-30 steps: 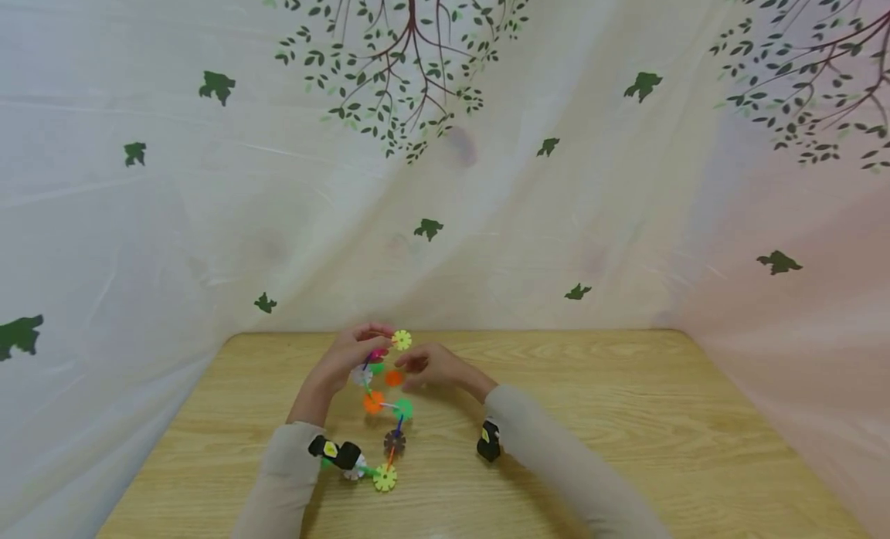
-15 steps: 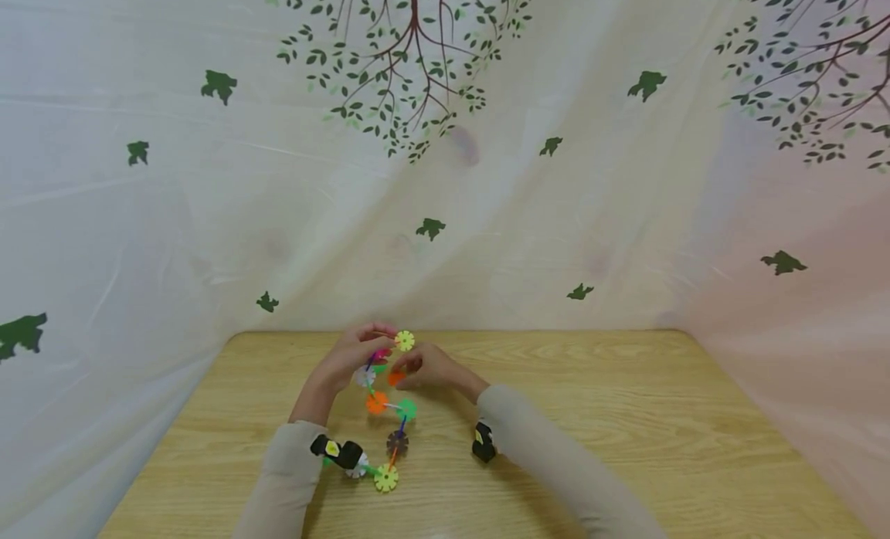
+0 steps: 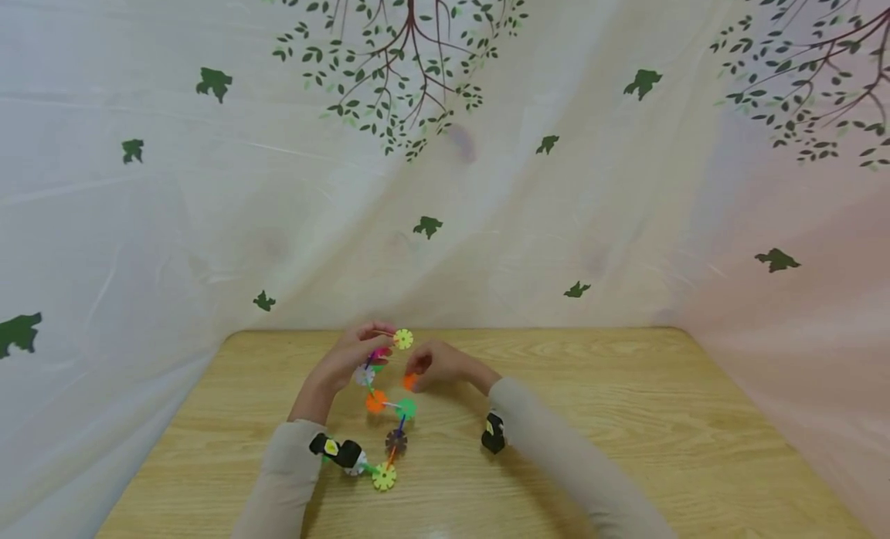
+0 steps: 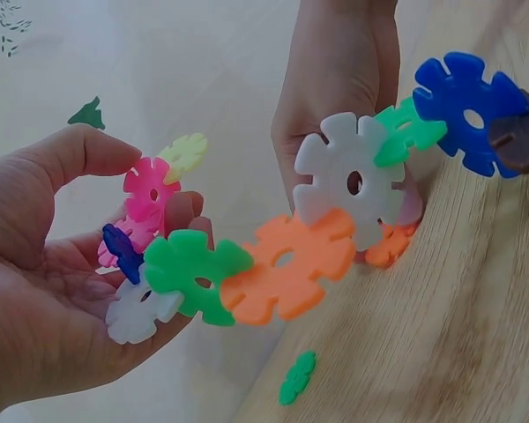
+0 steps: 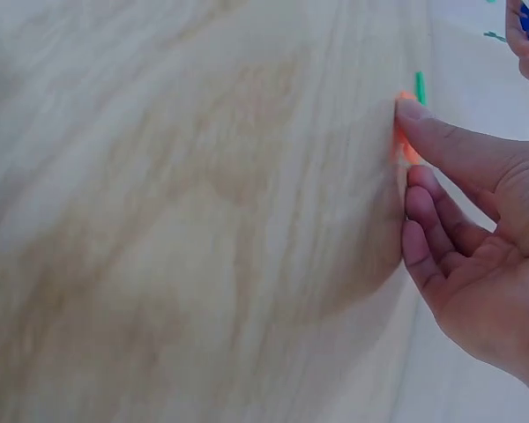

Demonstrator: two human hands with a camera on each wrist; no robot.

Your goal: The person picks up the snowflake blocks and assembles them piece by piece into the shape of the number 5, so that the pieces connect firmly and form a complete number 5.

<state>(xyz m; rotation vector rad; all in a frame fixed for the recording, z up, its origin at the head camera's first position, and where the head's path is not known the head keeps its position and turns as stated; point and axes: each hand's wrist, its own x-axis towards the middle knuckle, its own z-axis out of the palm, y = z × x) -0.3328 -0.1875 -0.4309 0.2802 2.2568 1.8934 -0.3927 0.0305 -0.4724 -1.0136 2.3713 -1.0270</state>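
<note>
In the head view my left hand holds up one end of a chain of flower-shaped plastic interlocking discs. The left wrist view shows a pink disc between thumb and fingers, with a pale yellow disc at the tip. From there, green, orange and white discs lead away. My right hand has its thumb and fingers at a loose orange disc, low over the table. The right wrist view has the thumb against that disc, other fingers curled.
The chain runs down the wooden table through a dark disc to a yellow disc near the left sleeve. A loose green disc lies by the far edge. Behind hangs a pale curtain with leaf prints.
My right hand reached left to the loose orange disc, then drew back right, and the disc moved right with it. The left hand and chain have stayed nearly in place.
</note>
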